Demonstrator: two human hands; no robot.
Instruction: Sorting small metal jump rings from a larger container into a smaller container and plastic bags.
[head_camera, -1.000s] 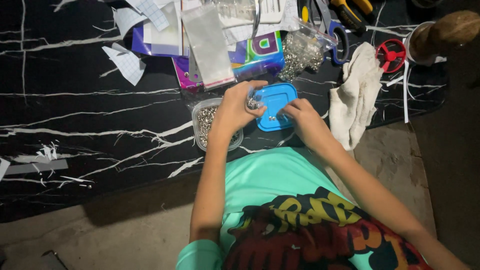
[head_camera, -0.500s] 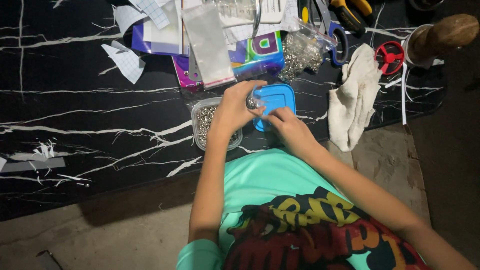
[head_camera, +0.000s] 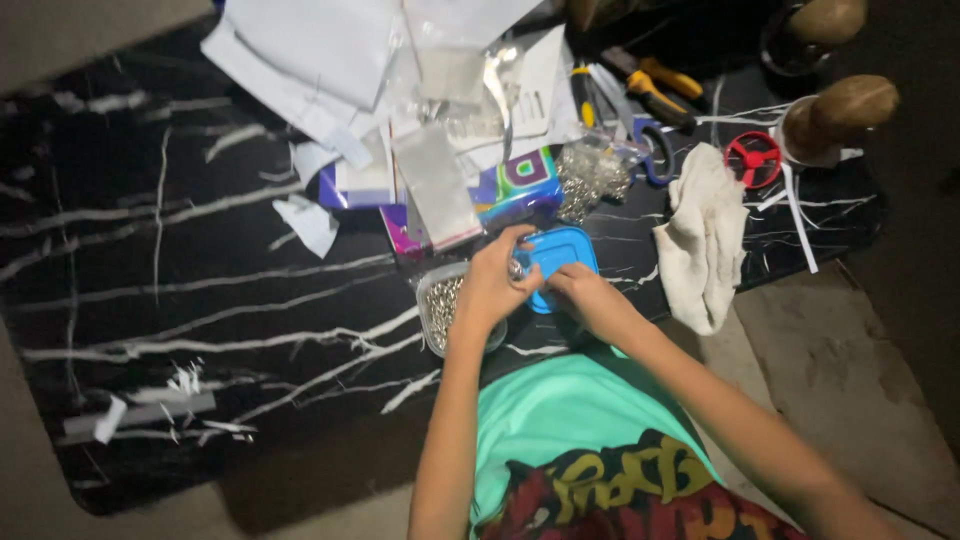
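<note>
My left hand hovers over a clear plastic tub of small silvery pieces, its fingertips pinching a small shiny piece. My right hand meets it from the right, fingers closed on the same small piece, just in front of a blue plastic lid. Both hands work close together at the near edge of the black marbled table.
A purple box and a heap of papers and clear bags lie behind the hands. To the right lie a crumpled white cloth, a red spool, scissors and yellow-handled pliers. Paper scraps lie at the left.
The view has shifted, so the table sits lower and further right in the frame. Both hands stay together at the tub and blue lid, working the small piece.
</note>
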